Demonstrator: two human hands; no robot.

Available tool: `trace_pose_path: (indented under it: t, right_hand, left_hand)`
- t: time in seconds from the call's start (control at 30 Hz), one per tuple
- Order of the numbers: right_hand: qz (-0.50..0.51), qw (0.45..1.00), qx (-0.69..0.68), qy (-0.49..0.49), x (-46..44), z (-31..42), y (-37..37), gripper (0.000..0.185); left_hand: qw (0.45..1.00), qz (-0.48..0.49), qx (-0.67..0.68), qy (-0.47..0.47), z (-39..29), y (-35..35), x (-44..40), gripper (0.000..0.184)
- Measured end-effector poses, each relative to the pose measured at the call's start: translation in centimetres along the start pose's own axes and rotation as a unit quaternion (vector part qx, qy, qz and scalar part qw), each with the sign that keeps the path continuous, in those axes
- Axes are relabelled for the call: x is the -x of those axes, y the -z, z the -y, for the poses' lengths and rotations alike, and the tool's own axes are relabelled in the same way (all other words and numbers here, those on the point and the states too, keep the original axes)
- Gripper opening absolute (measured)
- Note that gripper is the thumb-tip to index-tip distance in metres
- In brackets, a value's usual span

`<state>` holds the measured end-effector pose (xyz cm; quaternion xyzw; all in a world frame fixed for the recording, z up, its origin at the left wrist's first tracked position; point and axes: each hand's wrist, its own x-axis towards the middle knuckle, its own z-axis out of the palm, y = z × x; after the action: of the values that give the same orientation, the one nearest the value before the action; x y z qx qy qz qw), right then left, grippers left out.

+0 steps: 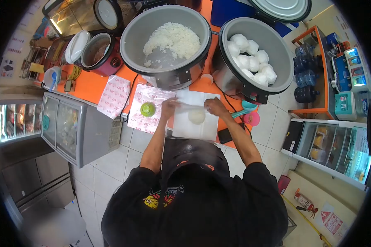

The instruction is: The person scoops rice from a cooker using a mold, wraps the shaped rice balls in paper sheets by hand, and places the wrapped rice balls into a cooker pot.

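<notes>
Between my hands a thin strip of clear plastic (189, 106) is stretched. My left hand (169, 108) pinches its left end, and my right hand (215, 107) has its fingers closed on the right end. Just below the plastic, a round mound of white rice (196, 117) rests on a white sheet or board (185, 131); whether plastic lies under it I cannot tell. Left of my left hand, a small green container (147, 109) stands on pink-printed wrapping paper (137, 122).
A large pot of loose rice (130, 51) stands ahead, and another pot (282, 61) holds several white wrapped balls (254, 64). At right lie a teal ladle (247, 108), a pink lid (252, 119) and a black phone (225, 136). A red rice cooker (113, 64) sits left.
</notes>
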<state>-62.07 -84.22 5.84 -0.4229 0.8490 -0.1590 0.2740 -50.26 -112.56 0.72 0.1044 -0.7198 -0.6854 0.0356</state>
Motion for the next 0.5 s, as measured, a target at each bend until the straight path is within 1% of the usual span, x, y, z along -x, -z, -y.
trace_pose_path:
  t: [0.07,0.1,0.13,0.17,0.2,0.23,0.27,0.3,0.33,0.37,0.4,0.47,0.5]
  right_hand:
    - [-0.101,0.994,-0.044,0.029,2.9,0.7,-2.8,0.007]
    - [-0.14,0.989,-0.045,0.035,4.3,1.4,-3.7,0.007]
    - [-0.181,0.982,-0.046,0.041,5.4,2.1,-4.4,0.008]
    - [-0.222,0.973,-0.049,0.047,6.1,2.7,-4.7,0.01]
    - [-0.229,0.972,-0.032,0.05,6.6,3.0,-4.8,0.014]
    - [-0.235,0.97,-0.018,0.052,7.4,3.4,-5.0,0.019]
    - [-0.241,0.969,-0.002,0.055,8.0,3.6,-5.3,0.024]
    - [-0.291,0.956,-0.026,0.033,8.2,3.9,-5.5,0.029]
    - [-0.341,0.939,-0.047,0.01,8.4,3.8,-5.6,0.035]
    - [-0.392,0.918,-0.067,-0.014,8.5,3.5,-5.9,0.041]
    - [-0.415,0.898,-0.132,-0.057,8.4,2.7,-6.4,0.047]
    - [-0.456,0.836,-0.267,-0.148,8.0,0.8,-8.5,0.059]
    - [-0.389,0.837,-0.325,-0.206,7.5,-0.5,-9.2,0.053]
  left_hand:
    - [0.994,-0.099,0.039,0.012,1.1,1.0,0.8,0.046]
    - [0.983,-0.173,-0.058,-0.008,-0.8,-0.2,1.5,0.041]
    - [0.957,-0.244,-0.156,-0.032,-4.8,-2.3,2.1,0.036]
    - [0.915,-0.311,-0.251,-0.055,-7.3,-4.0,2.5,0.031]
    - [0.943,-0.176,-0.271,-0.082,-6.4,-4.9,2.5,0.029]
    - [0.937,-0.047,-0.326,-0.114,-5.0,-7.0,3.5,0.036]
    - [0.869,0.142,-0.449,-0.151,-7.1,-9.5,4.4,0.046]
    - [0.827,0.17,-0.488,-0.221,-6.7,-11.8,5.7,0.053]
    - [0.806,0.218,-0.528,-0.156,-4.4,-13.0,7.0,0.059]
    - [0.782,0.207,-0.565,-0.16,-4.9,-13.1,8.3,0.064]
    - [0.756,0.197,-0.602,-0.166,-5.4,-13.1,9.0,0.07]
    - [0.759,0.195,-0.604,-0.148,-5.0,-12.8,9.3,0.074]
    - [0.758,0.196,-0.607,-0.136,-4.8,-12.3,9.8,0.076]
